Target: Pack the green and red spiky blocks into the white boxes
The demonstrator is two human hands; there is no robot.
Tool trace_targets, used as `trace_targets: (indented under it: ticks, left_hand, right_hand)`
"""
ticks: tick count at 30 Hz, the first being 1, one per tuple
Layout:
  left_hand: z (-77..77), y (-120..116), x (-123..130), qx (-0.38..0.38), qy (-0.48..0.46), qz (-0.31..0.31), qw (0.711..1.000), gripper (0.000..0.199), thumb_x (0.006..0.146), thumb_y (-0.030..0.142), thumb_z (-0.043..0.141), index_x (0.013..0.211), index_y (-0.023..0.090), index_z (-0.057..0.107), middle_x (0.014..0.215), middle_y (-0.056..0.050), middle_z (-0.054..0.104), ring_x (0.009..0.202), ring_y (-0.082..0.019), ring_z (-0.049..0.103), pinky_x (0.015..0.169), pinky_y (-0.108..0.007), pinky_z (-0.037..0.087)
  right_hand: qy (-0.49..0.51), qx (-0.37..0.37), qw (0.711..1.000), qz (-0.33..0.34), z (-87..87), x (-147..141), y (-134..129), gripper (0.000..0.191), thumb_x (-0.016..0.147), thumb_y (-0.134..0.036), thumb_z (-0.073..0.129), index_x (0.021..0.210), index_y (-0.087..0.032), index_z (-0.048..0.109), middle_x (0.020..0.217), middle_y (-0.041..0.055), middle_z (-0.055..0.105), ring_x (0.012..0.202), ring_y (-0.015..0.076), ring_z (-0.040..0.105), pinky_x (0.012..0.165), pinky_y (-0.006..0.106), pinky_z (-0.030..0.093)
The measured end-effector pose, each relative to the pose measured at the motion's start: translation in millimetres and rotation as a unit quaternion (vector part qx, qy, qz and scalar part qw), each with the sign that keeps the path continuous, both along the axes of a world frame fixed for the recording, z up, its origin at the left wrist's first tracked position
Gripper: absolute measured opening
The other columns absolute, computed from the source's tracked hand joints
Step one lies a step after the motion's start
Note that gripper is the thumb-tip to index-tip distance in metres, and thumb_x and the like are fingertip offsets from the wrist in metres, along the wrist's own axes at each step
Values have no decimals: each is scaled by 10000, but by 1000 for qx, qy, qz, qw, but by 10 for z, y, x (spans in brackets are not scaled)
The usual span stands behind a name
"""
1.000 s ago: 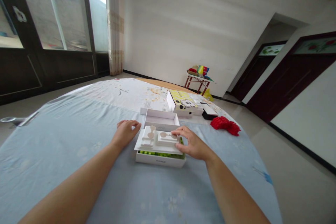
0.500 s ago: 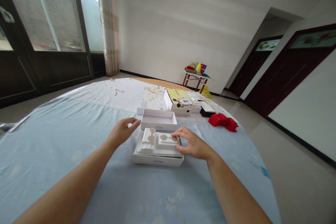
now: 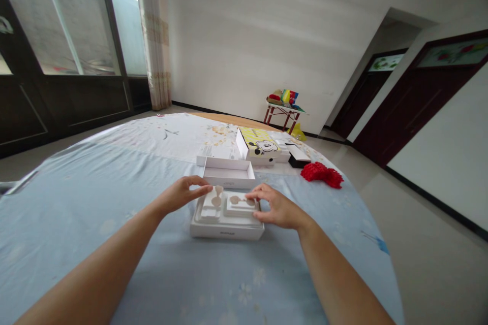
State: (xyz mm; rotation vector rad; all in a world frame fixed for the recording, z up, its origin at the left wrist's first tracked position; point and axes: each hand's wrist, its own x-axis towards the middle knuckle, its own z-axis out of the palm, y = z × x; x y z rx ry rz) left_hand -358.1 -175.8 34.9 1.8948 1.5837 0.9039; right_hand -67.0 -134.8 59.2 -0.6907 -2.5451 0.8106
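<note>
A white moulded insert tray (image 3: 238, 218) with raised blocks and brownish rounded recesses lies in a shallow white box (image 3: 227, 232) near the middle of the tablecloth. My right hand (image 3: 280, 208) grips the tray's right side, its thumb nearer me and fingers over a raised block. Against the tray's far left block rest the fingertips of my left hand (image 3: 186, 195); thumb and forefinger are apart, with nothing held between them. Just behind stands a second open white box (image 3: 229, 170), bare inside. What lies under the tray is hidden.
A yellow and white cartoon box (image 3: 261, 142) stands farther back, beside a black and white box (image 3: 299, 156). Red fabric (image 3: 322, 174) lies at the right. A blue floral cloth (image 3: 95, 213) covers the round table. Against the wall is a small stand (image 3: 284, 110) with colourful items.
My left hand has moved right and down onto the tray's left block. The tray sits lower and more level in its box. My right hand keeps its place on the tray.
</note>
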Motion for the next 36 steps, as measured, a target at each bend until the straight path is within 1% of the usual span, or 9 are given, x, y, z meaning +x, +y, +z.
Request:
trace_targets:
  ticks: [8,12,15,18,21,24,29,32,36]
  left_hand:
    - [-31,-4,26,-33,-25,-15,999,400,757,532,469,802,193,676,826,-24,674,822,-211,580,741,-266,422]
    - [-66,-16,44,-41,-62,-22,997,400,762,537,455,751,186,645,743,-10,641,735,-182,558,684,-260,426]
    - [-73,-30,63,-59,-101,-17,993,423,755,552,459,781,174,646,759,-24,644,739,-186,558,684,-269,435]
    - [-49,-40,73,-66,-117,-10,991,439,756,558,461,809,171,661,787,-38,661,775,-208,573,710,-285,441]
    - [-17,-39,59,-41,-118,1,992,441,778,550,432,833,193,685,871,-37,682,874,-228,579,796,-297,433]
    - [-17,-17,6,2,-114,45,993,436,780,545,428,834,214,707,959,-26,683,983,-235,559,907,-297,385]
    - [-80,33,-105,27,-123,111,986,451,758,571,438,808,219,715,969,-23,686,1019,-245,555,956,-324,359]
    - [-101,43,-129,29,-108,121,986,445,751,576,440,788,226,712,943,-13,691,999,-246,566,934,-325,380]
    - [-117,45,-125,30,-81,116,989,451,754,580,427,752,227,707,893,-13,699,939,-236,590,872,-291,416]
  right_hand:
    - [-5,-1,1000,5,4,8,2,455,668,-124,621,1113,-212,578,1033,45,515,908,146,526,883,307,423]
    - [-19,0,1000,5,31,37,13,455,685,-181,642,1131,-216,561,1056,51,520,937,156,531,908,325,410]
    - [-24,-12,1000,-15,51,82,38,649,651,-319,707,1247,-237,465,1188,68,486,1084,197,479,971,361,361]
    - [-33,-27,999,-33,22,123,72,913,561,-423,757,1347,-250,326,1369,81,340,1254,231,329,1050,382,261]
    - [-71,-42,996,-21,-61,129,100,1096,480,-447,789,1394,-245,217,1445,94,219,1318,250,218,1082,394,190]
    - [-102,-50,993,-6,-143,110,114,1193,429,-453,804,1410,-237,161,1463,111,172,1336,265,169,1087,398,167]
    - [-117,-55,992,11,-165,104,107,1167,446,-401,806,1410,-224,173,1444,113,229,1318,243,232,1077,343,198]
    - [-117,-56,991,10,-150,124,94,1162,452,-352,806,1412,-228,163,1444,109,233,1317,244,234,1072,337,205]
    - [-124,-51,991,7,-142,148,71,1151,470,-324,788,1416,-222,141,1443,111,231,1315,242,239,1069,330,209]
